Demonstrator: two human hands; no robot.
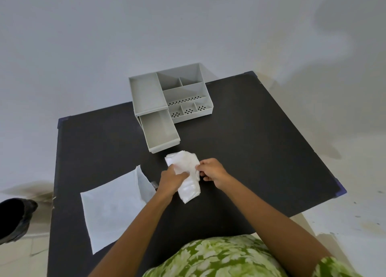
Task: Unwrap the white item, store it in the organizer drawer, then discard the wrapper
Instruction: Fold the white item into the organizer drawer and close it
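A white item in a clear crinkled plastic wrapper [186, 173] is held just above the black table [261, 143], in front of the organizer. My left hand [170, 179] grips its left side, and my right hand [211, 169] pinches its right edge. Whether the item is partly out of the wrapper I cannot tell. The grey organizer [171, 95] stands at the far middle of the table, with its lower drawer [159, 133] pulled out towards me and nothing inside it.
A flat white sheet or bag [112, 210] lies on the table at the near left, one edge raised. A dark bin with a black liner [14, 218] stands on the floor to the left. A white wall rises behind the table.
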